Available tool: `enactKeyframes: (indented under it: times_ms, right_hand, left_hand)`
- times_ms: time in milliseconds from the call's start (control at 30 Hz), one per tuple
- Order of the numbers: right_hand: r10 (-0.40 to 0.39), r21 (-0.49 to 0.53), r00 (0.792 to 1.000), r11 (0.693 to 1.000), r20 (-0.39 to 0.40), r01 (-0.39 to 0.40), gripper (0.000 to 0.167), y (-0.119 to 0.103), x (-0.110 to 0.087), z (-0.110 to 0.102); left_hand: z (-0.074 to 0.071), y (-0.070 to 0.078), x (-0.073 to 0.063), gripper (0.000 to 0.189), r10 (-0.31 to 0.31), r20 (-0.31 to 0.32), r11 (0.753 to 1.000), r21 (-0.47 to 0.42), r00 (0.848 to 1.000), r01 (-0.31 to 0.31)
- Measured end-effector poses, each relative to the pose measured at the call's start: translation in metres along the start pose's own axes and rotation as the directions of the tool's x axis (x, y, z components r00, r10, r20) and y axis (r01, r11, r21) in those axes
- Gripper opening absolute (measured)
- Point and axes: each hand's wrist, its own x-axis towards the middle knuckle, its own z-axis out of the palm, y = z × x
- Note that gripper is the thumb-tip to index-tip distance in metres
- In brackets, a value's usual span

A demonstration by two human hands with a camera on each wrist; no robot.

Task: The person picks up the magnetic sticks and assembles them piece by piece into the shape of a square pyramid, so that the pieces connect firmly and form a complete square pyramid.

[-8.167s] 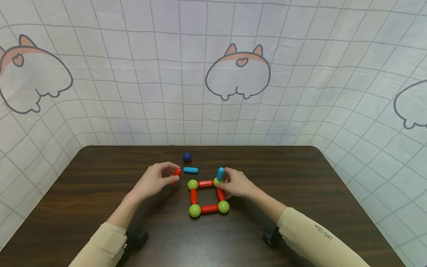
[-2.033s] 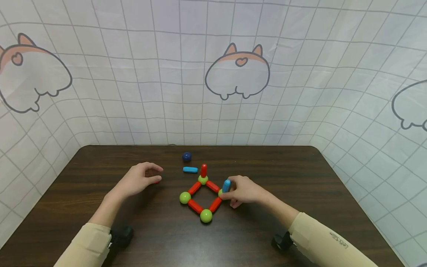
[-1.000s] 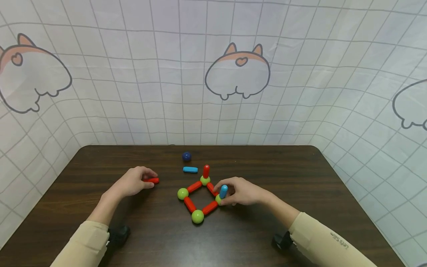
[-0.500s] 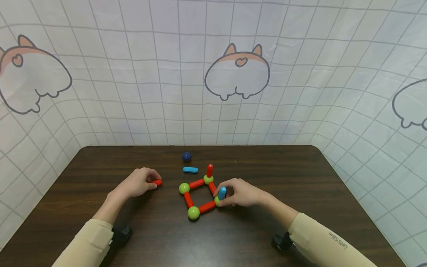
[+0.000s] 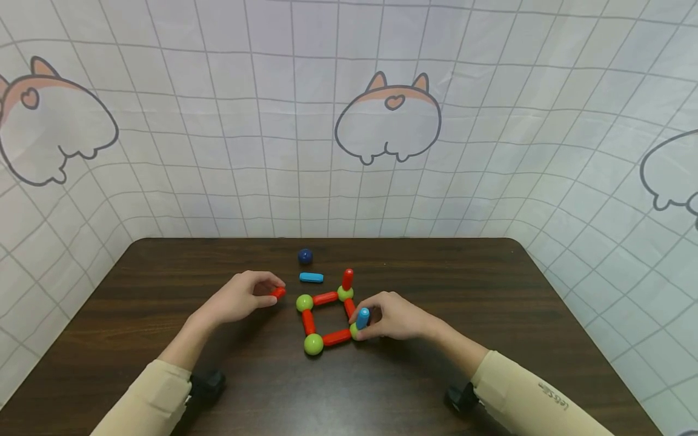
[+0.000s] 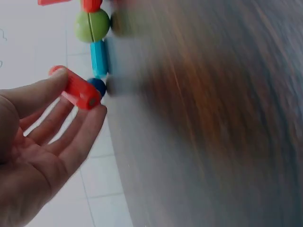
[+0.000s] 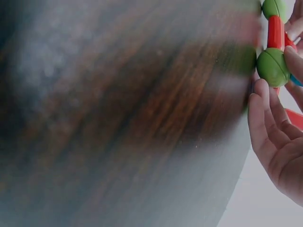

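On the table [image 5: 338, 399] sits a 4-ball square [image 5: 337, 337]; the right hand [image 5: 395, 316] pinches its near-right ball [image 5: 354, 332], the left hand [image 5: 240, 298] a red rod [image 6: 79, 89] just left of it. Likely step: attaching that rod; next calls for aligning its end.

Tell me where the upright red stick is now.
In the head view, the upright red stick stands on the far-right green ball of the square frame, right of the flat blue stick and beyond the right hand.
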Motion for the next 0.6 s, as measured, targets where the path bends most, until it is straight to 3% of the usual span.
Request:
enactKeyframes:
  times_ms: [367,600]
  right_hand:
    - [-0.003,0.02,1.0,1.0,-0.01,0.003,0.018,-0.002,-0.003,0.003]
    - [0.023,0.058,0.999,0.998,0.044,-0.025,0.04,-0.004,-0.007,-0.005]
  left_hand:
    - [0.014,0.006,0.011,0.029,0.059,-0.062,0.994,-0.088,0.996,-0.064]
    - [0.019,0.009,0.015,0.028,0.07,-0.094,0.989,-0.127,0.993,-0.081]
